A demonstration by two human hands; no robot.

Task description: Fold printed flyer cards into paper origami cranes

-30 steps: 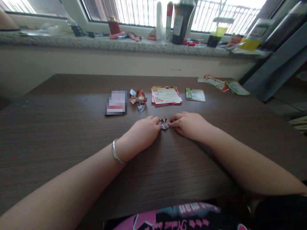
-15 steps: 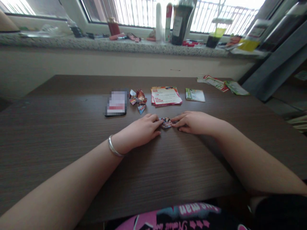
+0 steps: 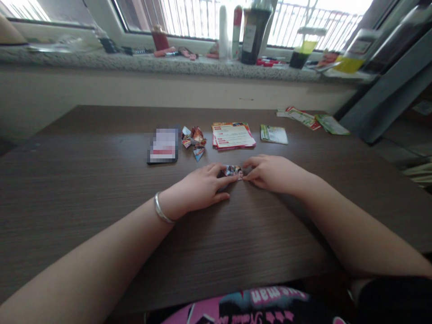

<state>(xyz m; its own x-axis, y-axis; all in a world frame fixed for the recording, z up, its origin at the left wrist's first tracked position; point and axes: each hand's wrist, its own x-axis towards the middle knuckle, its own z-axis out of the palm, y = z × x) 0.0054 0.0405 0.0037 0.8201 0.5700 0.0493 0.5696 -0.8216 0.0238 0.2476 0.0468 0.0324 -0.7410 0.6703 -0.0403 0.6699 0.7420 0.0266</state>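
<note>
On the brown table, between my two hands, lies a small piece of folded printed paper (image 3: 234,171). My left hand (image 3: 205,184) holds its left part down, with one finger stretched along the front edge and the others at the back left. A silver bangle (image 3: 162,209) circles my left wrist. The fingertips of my right hand (image 3: 265,173) are closed at the paper's right corner. Just beyond my left hand are several folded paper pieces (image 3: 195,140) with a similar glossy print.
A dark-edged flat device (image 3: 164,146), partly pixelated, lies at left. Behind my hands are a stack of printed cards (image 3: 233,136) and a smaller stack (image 3: 274,134). Loose printed cards (image 3: 303,119) lie at the far right. Bottles and cups crowd the stone windowsill (image 3: 202,65).
My left hand has shifted slightly, and its finger now reaches further right along the paper's front edge. The paper looks flatter and more rectangular. My right fingers have drawn closer together at its right corner.
</note>
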